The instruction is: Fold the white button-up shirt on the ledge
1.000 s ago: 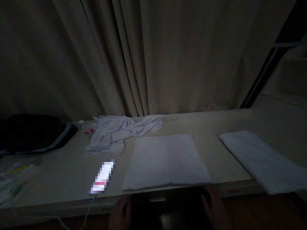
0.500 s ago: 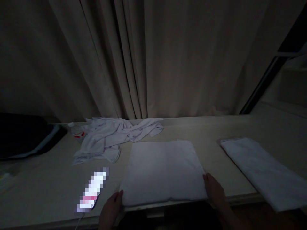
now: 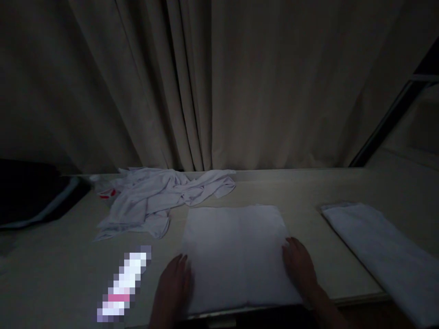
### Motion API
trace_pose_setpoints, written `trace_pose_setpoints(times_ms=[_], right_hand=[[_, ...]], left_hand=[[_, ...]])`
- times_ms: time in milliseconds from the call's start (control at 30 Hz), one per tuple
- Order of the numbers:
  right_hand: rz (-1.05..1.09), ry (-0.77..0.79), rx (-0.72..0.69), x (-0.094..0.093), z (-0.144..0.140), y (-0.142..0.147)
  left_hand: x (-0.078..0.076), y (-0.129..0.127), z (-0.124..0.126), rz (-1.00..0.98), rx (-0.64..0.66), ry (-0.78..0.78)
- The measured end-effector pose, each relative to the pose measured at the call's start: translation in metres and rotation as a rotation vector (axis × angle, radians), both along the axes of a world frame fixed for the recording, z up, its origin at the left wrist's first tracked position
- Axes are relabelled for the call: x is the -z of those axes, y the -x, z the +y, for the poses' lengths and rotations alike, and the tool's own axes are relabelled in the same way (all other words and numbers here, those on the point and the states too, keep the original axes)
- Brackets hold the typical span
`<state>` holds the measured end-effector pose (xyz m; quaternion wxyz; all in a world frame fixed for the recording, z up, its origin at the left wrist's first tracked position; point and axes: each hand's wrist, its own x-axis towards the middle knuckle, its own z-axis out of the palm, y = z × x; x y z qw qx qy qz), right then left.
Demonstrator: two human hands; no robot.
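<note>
A folded white cloth (image 3: 236, 256) lies flat in front of me as a near-square, with a faint crease down its middle. My left hand (image 3: 174, 283) is at its left side, fingers bent and closed on the edge; slight blur softens that hand. On the opposite side, my right hand (image 3: 299, 262) has its curled fingers on the right edge. The undersides of both hands are hidden. Beyond the left hand lies a crumpled heap of white cloth (image 3: 151, 196).
A lit, pixelated phone-like screen (image 3: 125, 283) lies left of my left hand. Farther back stand a clear bottle (image 3: 107, 193) with a red label and a dark bag-like item (image 3: 30, 194). Another folded white cloth (image 3: 380, 256) overhangs the table's front edge at right. A curtain (image 3: 274, 91) hangs behind.
Both hands have moved from the near corners farther up along the sides of the folded cloth, the left one also inward. The view has shifted slightly.
</note>
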<state>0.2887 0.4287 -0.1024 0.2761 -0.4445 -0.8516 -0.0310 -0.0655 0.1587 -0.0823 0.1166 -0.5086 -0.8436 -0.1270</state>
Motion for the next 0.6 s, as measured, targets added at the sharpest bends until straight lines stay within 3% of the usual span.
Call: trace_pose_setpoints(times_ms=[67, 200, 300, 433, 600], right_hand=[[-0.026, 0.012, -0.094, -0.001, -0.004, 0.039], [-0.124, 0.128, -0.289, -0.007, -0.011, 0.12], [-0.152, 0.214, -0.384, -0.012, -0.008, 0.166], [-0.156, 0.314, -0.404, -0.002, 0.0, 0.196], [-0.176, 0.372, -0.423, 0.005, 0.001, 0.197]], left_hand=[[0.007, 0.004, 0.032, 0.082, 0.087, 0.018], [0.012, 0.019, 0.091, 0.158, 0.093, 0.069], [0.014, 0.033, 0.119, 0.174, 0.084, 0.075], [0.028, 0.049, 0.13, 0.23, 0.041, 0.061], [0.043, 0.053, 0.127, 0.255, 0.046, 0.05]])
